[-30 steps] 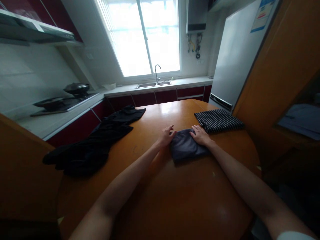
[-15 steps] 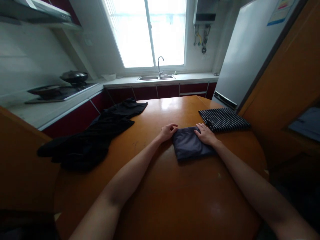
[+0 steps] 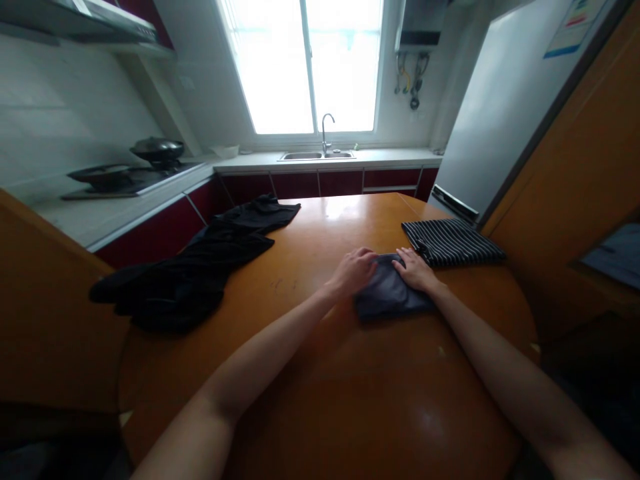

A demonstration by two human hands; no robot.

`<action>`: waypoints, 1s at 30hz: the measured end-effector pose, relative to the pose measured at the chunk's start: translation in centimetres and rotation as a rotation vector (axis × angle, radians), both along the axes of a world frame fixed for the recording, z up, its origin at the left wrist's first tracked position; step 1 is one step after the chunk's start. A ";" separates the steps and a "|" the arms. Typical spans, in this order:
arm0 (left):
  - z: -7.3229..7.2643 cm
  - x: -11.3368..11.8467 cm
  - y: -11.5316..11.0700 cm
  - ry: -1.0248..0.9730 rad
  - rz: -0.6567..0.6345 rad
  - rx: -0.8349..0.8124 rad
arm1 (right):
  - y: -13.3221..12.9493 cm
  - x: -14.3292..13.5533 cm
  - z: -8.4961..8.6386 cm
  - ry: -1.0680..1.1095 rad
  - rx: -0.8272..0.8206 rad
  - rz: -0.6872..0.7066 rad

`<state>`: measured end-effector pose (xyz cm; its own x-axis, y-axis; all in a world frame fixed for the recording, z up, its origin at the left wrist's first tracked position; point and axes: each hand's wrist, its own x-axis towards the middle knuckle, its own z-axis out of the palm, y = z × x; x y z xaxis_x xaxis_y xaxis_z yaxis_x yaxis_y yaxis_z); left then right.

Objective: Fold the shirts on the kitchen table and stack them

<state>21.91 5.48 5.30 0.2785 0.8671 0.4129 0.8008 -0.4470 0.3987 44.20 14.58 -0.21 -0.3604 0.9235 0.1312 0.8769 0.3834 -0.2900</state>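
A folded dark grey-blue garment [image 3: 387, 297] lies on the wooden table in front of me. My right hand [image 3: 416, 270] rests flat on its upper right part, thumb held away from the fingers. Over the garment's upper left edge is my left hand [image 3: 354, 272], a little blurred, palm down with loosely bent fingers and nothing gripped in them. Whether its fingertips press on the cloth I cannot tell. Just beyond my right hand, a folded black garment with white stripes [image 3: 455, 243] lies close to the grey-blue one.
Black clothing [image 3: 195, 273] is spread along the left side of the rounded wooden table [image 3: 320, 373]. Behind are a counter with a sink [image 3: 305, 157] and tap, and a stove with a lidded pan [image 3: 157, 150] at left. A fridge [image 3: 505, 100] stands at right.
My left hand has moved right from the garment's upper left corner onto its upper left part. My right hand stays on the cloth. The whole view has shifted slightly.
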 end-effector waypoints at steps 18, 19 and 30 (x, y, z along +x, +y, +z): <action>-2.1 -1.0 -4.9 0.175 -0.260 -0.210 | -0.5 -0.4 0.5 0.020 -0.004 -0.009; -2.4 -1.5 -4.7 0.163 -0.202 -0.239 | -0.5 -0.4 0.5 0.020 -0.006 -0.010; -1.8 -3.7 -2.8 -0.012 0.091 -0.068 | -0.5 -0.5 0.4 0.010 -0.006 -0.016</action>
